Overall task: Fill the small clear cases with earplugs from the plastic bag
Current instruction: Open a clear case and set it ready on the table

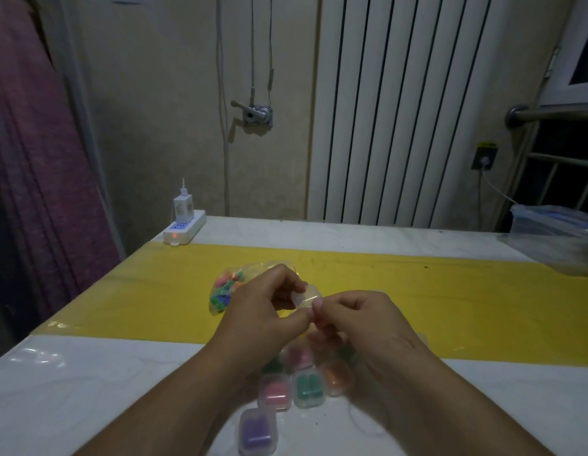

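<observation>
Both hands, left hand [263, 311] and right hand [361, 324], pinch one clear case [307, 297] mid-frame; the earplug bag [230, 291] sits just upper left, nearer the left.

home room: radiator [401, 110], curtain [33, 159]

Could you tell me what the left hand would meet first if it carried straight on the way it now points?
Probably the plastic bag lying just beyond the left hand; though that hand, gripping the clear case, may be raised enough to pass over it.
</observation>
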